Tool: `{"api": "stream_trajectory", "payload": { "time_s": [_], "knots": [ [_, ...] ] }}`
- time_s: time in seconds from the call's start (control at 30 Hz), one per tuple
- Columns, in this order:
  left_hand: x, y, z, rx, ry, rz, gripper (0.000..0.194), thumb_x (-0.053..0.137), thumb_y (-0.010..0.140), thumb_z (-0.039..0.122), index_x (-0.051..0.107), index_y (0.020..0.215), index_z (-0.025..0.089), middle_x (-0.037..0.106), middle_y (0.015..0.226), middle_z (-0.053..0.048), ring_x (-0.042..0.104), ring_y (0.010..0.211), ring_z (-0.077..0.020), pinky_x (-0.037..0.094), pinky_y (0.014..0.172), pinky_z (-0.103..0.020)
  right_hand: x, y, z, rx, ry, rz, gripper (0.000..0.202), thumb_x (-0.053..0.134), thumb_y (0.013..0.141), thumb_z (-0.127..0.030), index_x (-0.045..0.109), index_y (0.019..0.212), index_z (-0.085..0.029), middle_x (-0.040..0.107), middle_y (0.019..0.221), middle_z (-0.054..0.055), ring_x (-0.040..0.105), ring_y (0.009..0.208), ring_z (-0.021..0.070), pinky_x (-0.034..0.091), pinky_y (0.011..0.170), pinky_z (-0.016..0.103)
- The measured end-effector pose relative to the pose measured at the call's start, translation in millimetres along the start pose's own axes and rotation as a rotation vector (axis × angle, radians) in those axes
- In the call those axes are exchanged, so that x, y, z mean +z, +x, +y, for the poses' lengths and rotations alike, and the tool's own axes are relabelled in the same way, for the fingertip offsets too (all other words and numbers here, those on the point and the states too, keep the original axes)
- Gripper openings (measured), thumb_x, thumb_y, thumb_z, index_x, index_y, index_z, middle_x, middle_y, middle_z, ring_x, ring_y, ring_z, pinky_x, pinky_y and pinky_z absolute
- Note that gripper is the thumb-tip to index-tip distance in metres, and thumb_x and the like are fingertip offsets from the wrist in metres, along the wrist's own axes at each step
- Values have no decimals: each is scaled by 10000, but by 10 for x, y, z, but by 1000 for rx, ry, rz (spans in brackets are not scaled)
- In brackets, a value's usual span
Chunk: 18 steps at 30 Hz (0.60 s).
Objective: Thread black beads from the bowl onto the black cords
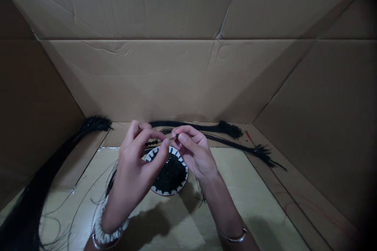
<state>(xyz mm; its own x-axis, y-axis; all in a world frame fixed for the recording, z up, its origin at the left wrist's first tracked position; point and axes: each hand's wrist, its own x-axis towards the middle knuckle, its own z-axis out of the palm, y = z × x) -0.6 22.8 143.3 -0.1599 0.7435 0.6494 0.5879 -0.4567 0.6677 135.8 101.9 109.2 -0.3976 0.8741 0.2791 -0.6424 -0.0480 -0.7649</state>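
Note:
A thin needle-like piece [173,138] runs between my two hands, above a round white and blue dish [187,176]. The dish holds a heap of small dark beads [169,174]. My left hand [141,160] pinches the left end of the piece between thumb and forefinger, with a few dark beads [151,142] strung close by. With thumb and fingertips, my right hand [196,151] holds the other end, where a small dark bead [177,135] shows. Dark strands hang below my left hand, partly hidden by it.
Black thread bundles [232,129] lie along the back, another [260,153] at the right. A thick black bundle [61,157] runs down the left side. Cardboard walls [176,82] surround the pale board [235,188]. A red-ended item [249,135] lies back right; loose red thread [309,204] is further forward.

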Motion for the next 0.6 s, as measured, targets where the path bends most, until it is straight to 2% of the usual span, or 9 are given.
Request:
{"api": "stream_trajectory", "payload": {
  "time_s": [0.17,0.37,0.6],
  "knots": [
    [3,-6,-15,10,7,1,80,665,900,161,685,904,239,469,898,2,482,767,-124,443,677,-256,-4,11,-6,-7,-5,-6,152,895,689,-308,789,777,-245,680,763,-16,471,586,88,438,562,236],
    [7,-16,-26,11,7,-1,75,668,899,166,684,900,240,467,890,6,480,754,-119,435,656,-248,0,-8,-35,-15,-55,21,153,894,685,-321,783,768,-256,687,768,-9,473,580,103,444,567,270],
    [6,-3,-15,-1,-2,-15,79,662,905,171,677,903,249,465,897,10,481,758,-115,440,661,-240,-8,-36,-64,-36,-158,51,115,870,711,-310,789,782,-270,712,775,-14,553,634,110,473,637,268]
  ]
}}
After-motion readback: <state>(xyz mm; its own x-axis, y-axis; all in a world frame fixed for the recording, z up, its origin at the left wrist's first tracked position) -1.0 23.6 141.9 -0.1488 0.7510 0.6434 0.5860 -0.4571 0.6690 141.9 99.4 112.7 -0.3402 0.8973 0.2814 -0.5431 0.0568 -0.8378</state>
